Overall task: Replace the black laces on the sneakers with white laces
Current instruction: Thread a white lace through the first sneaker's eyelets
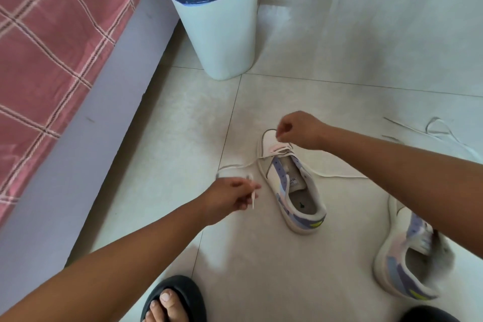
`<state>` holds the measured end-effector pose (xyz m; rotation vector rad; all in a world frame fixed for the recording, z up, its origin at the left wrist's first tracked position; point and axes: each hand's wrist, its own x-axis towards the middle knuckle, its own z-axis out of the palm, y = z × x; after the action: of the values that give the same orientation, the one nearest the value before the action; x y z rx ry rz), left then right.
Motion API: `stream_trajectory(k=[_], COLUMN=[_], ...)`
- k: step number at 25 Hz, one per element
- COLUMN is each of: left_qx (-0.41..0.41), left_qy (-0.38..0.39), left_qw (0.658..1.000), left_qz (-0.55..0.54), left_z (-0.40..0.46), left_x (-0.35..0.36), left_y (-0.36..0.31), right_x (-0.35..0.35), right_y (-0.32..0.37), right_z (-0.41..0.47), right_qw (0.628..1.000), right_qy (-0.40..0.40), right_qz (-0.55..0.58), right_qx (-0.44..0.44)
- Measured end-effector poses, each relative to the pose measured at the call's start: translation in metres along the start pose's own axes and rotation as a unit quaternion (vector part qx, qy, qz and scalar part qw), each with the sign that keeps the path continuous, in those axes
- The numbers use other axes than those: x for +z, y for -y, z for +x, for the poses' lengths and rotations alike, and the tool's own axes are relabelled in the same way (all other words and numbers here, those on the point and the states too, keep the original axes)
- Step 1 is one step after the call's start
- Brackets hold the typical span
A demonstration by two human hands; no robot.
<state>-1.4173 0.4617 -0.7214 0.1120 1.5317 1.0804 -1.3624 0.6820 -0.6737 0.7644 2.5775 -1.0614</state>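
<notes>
Head view: left hand point(230, 195) fingers point(252, 187) pinched on one end of the white lace point(241, 165), the tip hanging down below the fingers. Right hand point(300, 129) fingers point(281, 132) curled together and pinching the lace at the lowest eyelets, over the toe of the sneaker point(292, 185). Lace runs from the left hand in a loop across the floor point(326, 102) to the front eyelets; its other end trails out right of the shoe, under the right forearm. Only the front rows look threaded, tongue and opening exposed. Sneaker is white with purple, pink and yellow panels, toe pointing away from the person. Second sneaker point(407, 261) sits lower right, blurred, near the frame edge. Another loose white lace point(444, 131) lies on the floor far right. White bin point(222, 34) with blue liner stands beyond the shoe, dark items inside. Bed with pink plaid sheet point(47, 47) runs along the left. A foot in a black slipper point(175, 298) at the bottom.
</notes>
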Motion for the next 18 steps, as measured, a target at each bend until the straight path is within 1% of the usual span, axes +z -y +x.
stream_trajectory(k=[2, 3, 4, 5, 9, 14, 16, 18], left_qx=[0.014, 0.018, 0.023, 0.027, 0.043, 0.067, 0.071, 0.074], left_qy=[-0.078, -0.114, -0.143, -0.166, -0.205, -0.265, -0.269, -0.255], left_qw=[0.99, 0.981, 0.973, 0.968, 0.971, 0.962, 0.961, 0.964], left_qz=[-0.112, -0.154, -0.18, -0.185, -0.117, -0.025, -0.003, 0.002], left_z=[0.013, 0.019, 0.024, 0.029, 0.039, 0.048, 0.049, 0.051], left_x=[0.013, 0.017, 0.022, 0.026, 0.044, 0.053, 0.052, 0.053], left_y=[-0.013, -0.02, -0.026, -0.031, -0.035, -0.032, -0.031, -0.03], right_x=[0.013, 0.022, 0.03, 0.035, 0.046, 0.047, 0.048, 0.05], right_y=[-0.024, -0.031, -0.034, -0.036, -0.034, -0.036, -0.038, -0.039], right_z=[-0.01, -0.014, -0.017, -0.017, -0.016, -0.017, -0.016, -0.014], right_qw=[0.996, 0.995, 0.996, 0.997, 0.998, 0.999, 0.999, 0.999], right_qy=[0.054, 0.069, 0.07, 0.058, 0.001, 0.0, -0.001, -0.006], right_qz=[-0.059, -0.056, -0.041, -0.032, -0.063, -0.042, -0.038, -0.04], right_qx=[0.036, 0.045, 0.048, 0.041, 0.014, 0.01, 0.011, 0.01])
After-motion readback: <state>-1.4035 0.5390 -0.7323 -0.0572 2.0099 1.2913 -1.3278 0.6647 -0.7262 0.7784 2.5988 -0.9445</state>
